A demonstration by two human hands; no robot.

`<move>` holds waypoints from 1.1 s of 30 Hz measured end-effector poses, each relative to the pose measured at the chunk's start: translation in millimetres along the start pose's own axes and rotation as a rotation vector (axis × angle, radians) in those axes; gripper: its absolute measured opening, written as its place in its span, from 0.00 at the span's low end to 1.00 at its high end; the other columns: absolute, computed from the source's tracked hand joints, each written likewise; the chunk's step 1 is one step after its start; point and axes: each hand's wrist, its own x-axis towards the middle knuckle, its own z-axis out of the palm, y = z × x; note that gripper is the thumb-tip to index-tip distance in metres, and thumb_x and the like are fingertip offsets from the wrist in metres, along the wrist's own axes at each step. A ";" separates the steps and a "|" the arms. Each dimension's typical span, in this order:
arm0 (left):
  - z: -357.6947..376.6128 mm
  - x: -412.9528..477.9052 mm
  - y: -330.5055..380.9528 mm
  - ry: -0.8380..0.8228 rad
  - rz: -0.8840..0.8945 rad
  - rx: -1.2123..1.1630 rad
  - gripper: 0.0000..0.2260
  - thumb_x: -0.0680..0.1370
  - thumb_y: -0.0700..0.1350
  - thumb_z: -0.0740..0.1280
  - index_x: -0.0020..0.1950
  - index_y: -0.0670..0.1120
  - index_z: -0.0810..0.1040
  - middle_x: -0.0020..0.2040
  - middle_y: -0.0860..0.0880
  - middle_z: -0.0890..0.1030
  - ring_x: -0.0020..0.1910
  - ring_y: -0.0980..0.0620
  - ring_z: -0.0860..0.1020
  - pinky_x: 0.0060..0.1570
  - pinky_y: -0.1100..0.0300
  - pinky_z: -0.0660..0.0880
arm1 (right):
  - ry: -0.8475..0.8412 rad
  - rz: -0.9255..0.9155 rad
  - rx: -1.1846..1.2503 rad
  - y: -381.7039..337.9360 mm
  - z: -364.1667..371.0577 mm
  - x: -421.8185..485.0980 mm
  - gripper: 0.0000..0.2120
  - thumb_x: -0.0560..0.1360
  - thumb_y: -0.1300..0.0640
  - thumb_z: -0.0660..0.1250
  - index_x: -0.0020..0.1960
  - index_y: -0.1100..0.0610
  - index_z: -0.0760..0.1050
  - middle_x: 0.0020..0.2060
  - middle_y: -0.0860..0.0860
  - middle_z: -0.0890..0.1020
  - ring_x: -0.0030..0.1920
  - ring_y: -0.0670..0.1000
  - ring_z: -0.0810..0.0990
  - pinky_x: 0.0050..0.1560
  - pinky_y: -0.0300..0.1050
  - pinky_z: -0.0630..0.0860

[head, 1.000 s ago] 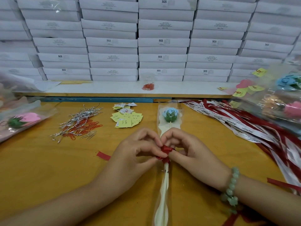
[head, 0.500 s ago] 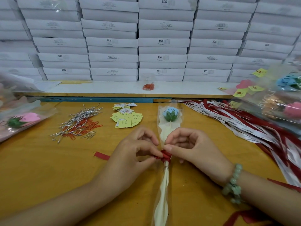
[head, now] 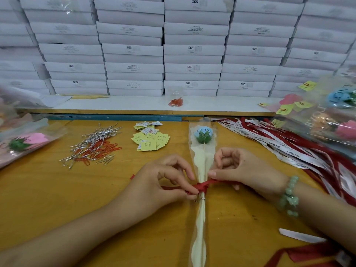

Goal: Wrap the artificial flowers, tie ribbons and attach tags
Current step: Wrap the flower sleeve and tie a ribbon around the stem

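Note:
A blue artificial flower [head: 203, 134] with green sepals lies in a clear and cream sleeve [head: 200, 218] on the wooden table, head away from me. A red ribbon [head: 202, 186] is knotted around the sleeve's narrow neck, just above a small metal clip. My left hand [head: 163, 182] pinches the ribbon's left end beside the knot. My right hand [head: 242, 170] pinches the right end between thumb and forefinger. Yellow tags [head: 151, 140] lie in a pile behind my left hand.
Silver and orange paper clips [head: 94, 149] are heaped at left. Red and white ribbons [head: 289, 149] spread across the right side. Wrapped flowers lie at far left [head: 25, 142] and far right [head: 339, 120]. White boxes [head: 192, 49] are stacked behind a shelf.
My hands have drawn apart sideways, pulling the red ribbon ends out from the knot. A second ago both hands were bunched together over the knot.

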 end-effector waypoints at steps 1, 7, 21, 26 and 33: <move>-0.7 0.2 -0.7 -0.033 -0.015 -0.043 0.03 0.67 0.45 0.77 0.40 0.52 0.87 0.47 0.55 0.81 0.48 0.53 0.79 0.49 0.61 0.77 | -0.050 0.028 -0.019 -1.2 -4.5 0.4 0.13 0.64 0.55 0.77 0.39 0.56 0.73 0.40 0.57 0.84 0.33 0.47 0.79 0.22 0.34 0.70; -4.9 3.4 -3.7 -0.171 -0.087 -0.215 0.06 0.67 0.44 0.78 0.39 0.55 0.86 0.41 0.52 0.83 0.41 0.58 0.80 0.41 0.64 0.76 | -0.308 0.150 -0.032 -3.9 -21.6 1.0 0.08 0.66 0.56 0.75 0.35 0.50 0.76 0.34 0.50 0.82 0.29 0.42 0.78 0.23 0.32 0.71; -23.5 5.7 -15.0 -0.386 -0.187 -0.327 0.07 0.67 0.42 0.77 0.42 0.51 0.86 0.60 0.53 0.79 0.60 0.52 0.77 0.61 0.58 0.73 | -0.390 0.153 -0.036 -0.4 -28.9 3.6 0.06 0.72 0.61 0.71 0.42 0.57 0.74 0.34 0.53 0.82 0.30 0.45 0.80 0.24 0.33 0.73; -16.8 4.7 -13.0 -0.297 -0.191 -0.276 0.19 0.74 0.56 0.70 0.64 0.55 0.78 0.72 0.63 0.68 0.71 0.60 0.68 0.68 0.62 0.69 | -0.012 -0.021 -0.051 9.7 -16.8 2.4 0.08 0.77 0.52 0.66 0.50 0.56 0.74 0.30 0.50 0.76 0.23 0.46 0.68 0.19 0.34 0.63; -15.7 0.3 -1.2 -0.297 -0.231 -0.226 0.15 0.79 0.49 0.64 0.62 0.44 0.80 0.64 0.51 0.80 0.64 0.55 0.77 0.60 0.64 0.73 | 0.146 -0.170 -0.169 10.4 -10.3 0.2 0.11 0.79 0.55 0.63 0.58 0.43 0.77 0.44 0.44 0.77 0.29 0.43 0.70 0.24 0.35 0.64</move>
